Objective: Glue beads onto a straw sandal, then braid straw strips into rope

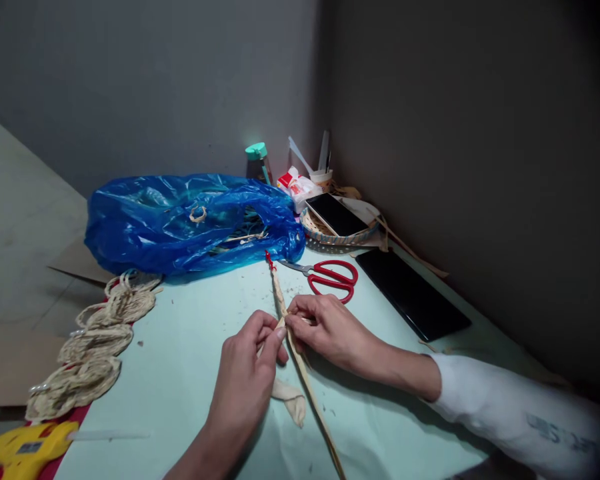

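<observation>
A narrow pale braid of dried plant fibre [279, 293] runs over the table, its far end tied with red string [270, 260]. Long loose strands [316, 407] continue from it toward me. My left hand [253, 360] is closed, thumb and fingers pinching a pale strip at the braid's lower end. A wide, curled strip end [293, 403] hangs out below that hand. From the other side, my right hand [320, 327] pinches fibre strands at the same spot, fingertips almost touching the left thumb. The exact crossing of the strands is hidden by my fingers.
Red-handled scissors [333, 277] lie just beyond my right hand. A black tablet [413, 293] is at the right, near a woven basket [317, 231] bearing a phone [337, 213]. Behind is a blue plastic bag [145, 227]. Coiled braids [97, 343] and a yellow glue gun [30, 450] line the left edge.
</observation>
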Tool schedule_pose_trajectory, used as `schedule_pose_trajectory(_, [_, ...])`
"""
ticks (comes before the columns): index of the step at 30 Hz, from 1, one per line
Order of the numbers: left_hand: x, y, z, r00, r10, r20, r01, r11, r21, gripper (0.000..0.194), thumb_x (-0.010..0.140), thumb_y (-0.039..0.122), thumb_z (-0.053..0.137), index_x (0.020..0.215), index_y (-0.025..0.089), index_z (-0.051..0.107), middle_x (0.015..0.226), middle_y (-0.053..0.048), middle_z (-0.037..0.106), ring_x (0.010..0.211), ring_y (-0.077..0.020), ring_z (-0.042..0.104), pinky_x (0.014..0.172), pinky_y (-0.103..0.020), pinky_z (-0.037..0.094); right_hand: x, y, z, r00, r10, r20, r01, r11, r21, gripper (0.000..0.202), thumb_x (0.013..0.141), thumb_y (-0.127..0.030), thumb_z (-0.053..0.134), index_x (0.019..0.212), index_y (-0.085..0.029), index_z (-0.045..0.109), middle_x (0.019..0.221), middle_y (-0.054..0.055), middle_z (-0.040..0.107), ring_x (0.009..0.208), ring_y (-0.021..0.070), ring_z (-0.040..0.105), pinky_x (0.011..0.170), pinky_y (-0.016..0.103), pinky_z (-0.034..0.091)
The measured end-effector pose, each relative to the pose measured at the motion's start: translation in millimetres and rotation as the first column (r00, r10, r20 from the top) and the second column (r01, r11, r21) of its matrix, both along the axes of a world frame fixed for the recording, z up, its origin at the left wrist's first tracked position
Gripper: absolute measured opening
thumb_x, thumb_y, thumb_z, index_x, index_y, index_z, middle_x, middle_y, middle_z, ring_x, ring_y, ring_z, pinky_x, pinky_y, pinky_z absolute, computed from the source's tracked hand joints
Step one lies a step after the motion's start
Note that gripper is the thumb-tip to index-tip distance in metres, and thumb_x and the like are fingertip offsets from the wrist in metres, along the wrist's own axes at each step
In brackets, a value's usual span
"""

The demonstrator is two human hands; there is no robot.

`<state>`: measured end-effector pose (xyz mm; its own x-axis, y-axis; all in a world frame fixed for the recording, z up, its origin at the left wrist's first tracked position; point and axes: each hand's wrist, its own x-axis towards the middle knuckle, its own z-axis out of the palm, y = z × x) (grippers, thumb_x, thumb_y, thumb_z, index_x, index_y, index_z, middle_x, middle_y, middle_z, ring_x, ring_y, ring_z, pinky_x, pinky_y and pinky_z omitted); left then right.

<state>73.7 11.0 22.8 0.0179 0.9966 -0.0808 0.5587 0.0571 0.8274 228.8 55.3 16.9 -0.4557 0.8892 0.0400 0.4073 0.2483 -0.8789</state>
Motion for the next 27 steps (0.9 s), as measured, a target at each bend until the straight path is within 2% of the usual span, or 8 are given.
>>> schedule_pose_trajectory(6, [11,-16,0.5,1.000,0.022,-0.003,-0.021,0.989,0.147,0.015,0.083,0.028,0.057,0.070,0.023,0.061,0.058,-0.001,0.062,0.050,-0.0147,0.052,0.056,-0.025,0.036,1,0,-3.5,0.998,0.014,-0.054,-0.014,1.000,0.012,0.023,0.086,-0.022,0.049,0.066,-0.014,0.056,0.062,0.000,0.057,0.057,0.0096,0.046,0.055,0.022,0.030])
schedule_pose_trajectory(10, [17,-19,-10.1,0.996,0.063,0.062,-0.077,0.965,0.249,0.004,0.074,0.022,0.066,0.075,0.023,0.069,0.065,-0.005,0.067,0.058,-0.0201,0.061,0.063,-0.028,0.043,-1,4,-6.3,0.945,0.066,-0.321,-0.150,0.957,-0.247,0.030,0.088,-0.028,0.049,0.063,-0.013,0.056,0.057,-0.001,0.051,0.054,0.0083,0.042,0.052,0.021,0.030])
schedule_pose_trajectory(14, [20,-22,-13.4,0.956,0.142,0.256,-0.206,0.948,0.243,0.025,0.065,0.021,0.075,0.090,0.022,0.074,0.090,-0.014,0.073,0.082,-0.0294,0.068,0.074,-0.032,0.050,-2,6,-5.6,0.884,-0.054,-0.465,-0.184,0.874,-0.450,0.022,0.084,-0.029,0.058,0.075,-0.010,0.064,0.064,0.002,0.057,0.052,0.0067,0.040,0.049,0.020,0.027])
schedule_pose_trajectory(16, [22,-25,-9.7,0.938,0.151,0.311,-0.211,0.963,0.170,0.029,0.068,0.026,0.074,0.096,0.020,0.073,0.087,-0.013,0.073,0.072,-0.0270,0.068,0.069,-0.032,0.052,-2,7,-5.6,0.858,-0.105,-0.503,-0.176,0.860,-0.479,0.018,0.081,-0.027,0.063,0.076,-0.010,0.064,0.065,0.001,0.058,0.052,0.0060,0.040,0.049,0.019,0.028])
schedule_pose_trajectory(19, [26,-31,-1.1,0.882,0.132,0.451,-0.081,0.988,-0.131,0.044,0.078,0.042,0.062,0.114,0.017,0.065,0.077,-0.010,0.071,0.047,-0.0196,0.062,0.049,-0.031,0.050,1,9,-5.9,0.819,-0.147,-0.555,-0.178,0.854,-0.489,0.016,0.078,-0.026,0.066,0.076,-0.010,0.063,0.065,0.001,0.059,0.053,0.0063,0.045,0.051,0.019,0.032])
schedule_pose_trajectory(22, [27,-37,7.1,0.822,0.076,0.564,0.196,0.892,-0.407,0.053,0.082,0.052,0.052,0.114,0.011,0.065,0.072,-0.013,0.071,0.047,-0.0201,0.063,0.045,-0.029,0.048,3,11,-6.6,0.794,-0.163,-0.586,-0.185,0.853,-0.488,0.018,0.077,-0.028,0.066,0.078,-0.010,0.065,0.075,0.005,0.065,0.058,0.0091,0.053,0.055,0.020,0.040])
schedule_pose_trajectory(24, [25,-39,13.4,0.867,-0.103,0.488,0.312,0.876,-0.369,0.045,0.083,0.049,0.053,0.099,0.012,0.072,0.067,-0.014,0.071,0.053,-0.0207,0.064,0.051,-0.029,0.049,4,11,-7.4,0.806,-0.138,-0.576,-0.190,0.861,-0.472,0.019,0.077,-0.029,0.065,0.074,-0.010,0.065,0.072,0.005,0.065,0.056,0.0092,0.053,0.053,0.020,0.039])
schedule_pose_trajectory(27, [13,-40,26.3,0.927,-0.339,0.163,0.355,0.931,-0.084,0.024,0.080,0.036,0.059,0.076,0.021,0.078,0.071,-0.012,0.072,0.064,-0.0231,0.064,0.061,-0.030,0.051,3,10,-8.3,0.846,-0.112,-0.522,-0.170,0.870,-0.463,0.022,0.078,-0.029,0.064,0.066,-0.010,0.064,0.058,0.001,0.057,0.049,0.0072,0.044,0.048,0.020,0.033])
